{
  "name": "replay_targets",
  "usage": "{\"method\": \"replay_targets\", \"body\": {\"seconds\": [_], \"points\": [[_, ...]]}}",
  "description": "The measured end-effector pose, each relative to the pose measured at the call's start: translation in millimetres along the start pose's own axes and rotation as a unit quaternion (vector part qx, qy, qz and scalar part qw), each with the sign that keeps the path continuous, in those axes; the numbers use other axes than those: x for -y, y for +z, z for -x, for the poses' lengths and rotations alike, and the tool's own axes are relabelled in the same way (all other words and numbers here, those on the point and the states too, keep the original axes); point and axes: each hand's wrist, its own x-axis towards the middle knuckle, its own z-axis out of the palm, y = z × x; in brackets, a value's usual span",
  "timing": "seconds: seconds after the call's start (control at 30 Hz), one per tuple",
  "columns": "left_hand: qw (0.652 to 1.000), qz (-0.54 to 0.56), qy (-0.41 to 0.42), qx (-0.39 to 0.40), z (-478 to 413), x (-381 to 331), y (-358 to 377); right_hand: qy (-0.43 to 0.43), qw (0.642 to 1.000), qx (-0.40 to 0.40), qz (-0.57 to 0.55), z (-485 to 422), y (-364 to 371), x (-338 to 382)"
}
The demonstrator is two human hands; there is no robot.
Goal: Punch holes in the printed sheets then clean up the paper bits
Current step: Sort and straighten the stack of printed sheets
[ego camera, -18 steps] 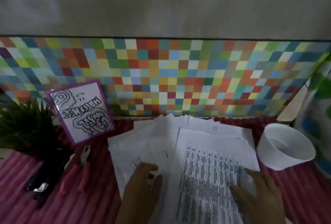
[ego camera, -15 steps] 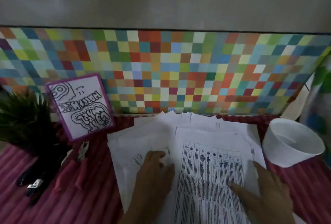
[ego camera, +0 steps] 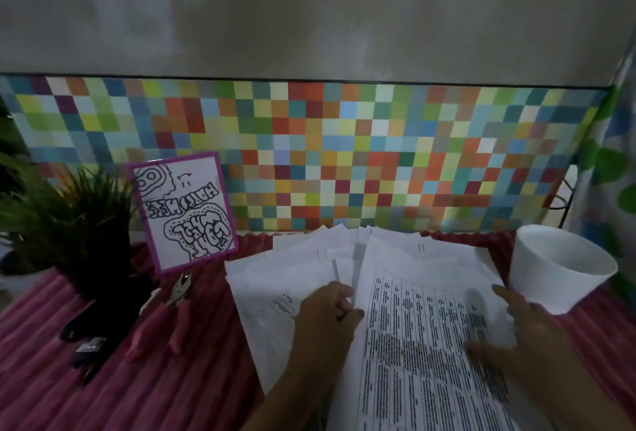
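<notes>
Printed sheets [ego camera: 413,344] lie fanned under both hands: left hand [ego camera: 327,320] pinches an edge, right hand [ego camera: 530,341] rests flat, fingers spread.

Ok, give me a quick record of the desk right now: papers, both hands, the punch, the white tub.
sheets: fanned pile on the pink cloth
top page: printed table
left hand: pinches the top page's left edge
right hand: flat on its right side
punch: pink-handled, lying left of the pile, untouched
tub: white, right of the pile

sheets [ego camera: 430,344] running off bottom edge, print blurring | left hand [ego camera: 323,324] covering their left edge | plant [ego camera: 69,224] cropping out left | dark tool [ego camera: 86,348] showing too dim
</notes>
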Motion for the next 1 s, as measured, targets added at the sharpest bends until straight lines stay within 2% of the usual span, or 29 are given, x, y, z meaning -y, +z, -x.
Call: {"method": "replay_targets", "body": {"seconds": [0.07,0.1,0.17,0.23,0.33,0.4,0.53,0.63,0.7,0.73,0.77,0.87,1.0], "points": [[1.0,-0.014,0.019,-0.019,-1,0,4,-0.032,0.997,-0.015,0.068,-8,-5,18],[0.999,-0.019,0.035,-0.027,0,-1,5,-0.061,0.995,-0.031,0.069,-12,-5,27],[0.997,-0.03,0.065,-0.028,3,-6,7,-0.136,0.988,-0.07,0.016,-25,-1,45],[0.995,-0.026,0.088,-0.027,6,-12,7,-0.196,0.977,-0.074,-0.042,-38,2,58],[0.991,-0.006,0.134,0.004,12,-18,8,-0.231,0.961,-0.048,-0.147,-49,5,61],[0.99,0.034,0.135,0.036,16,-24,8,-0.244,0.943,-0.077,-0.213,-51,8,56],[0.987,0.136,0.089,-0.01,14,-28,9,-0.188,0.916,-0.112,-0.336,-58,14,36],[0.983,0.165,0.034,-0.069,9,-25,9,-0.195,0.918,-0.131,-0.319,-61,15,27],[0.981,0.186,-0.026,-0.055,5,-18,11,-0.228,0.923,-0.116,-0.288,-59,15,30],[0.982,0.182,-0.049,-0.023,2,-13,11,-0.261,0.923,-0.105,-0.264,-56,14,33],[0.983,0.177,-0.05,-0.008,0,-11,11,-0.291,0.923,-0.09,-0.235,-55,16,37],[0.998,0.05,0.05,-0.002,-13,-9,12,-0.313,0.936,-0.042,-0.153,-54,24,43],[0.998,0.044,0.031,0.032,-15,-23,2,-0.297,0.941,-0.016,-0.16,-53,28,47]]}}
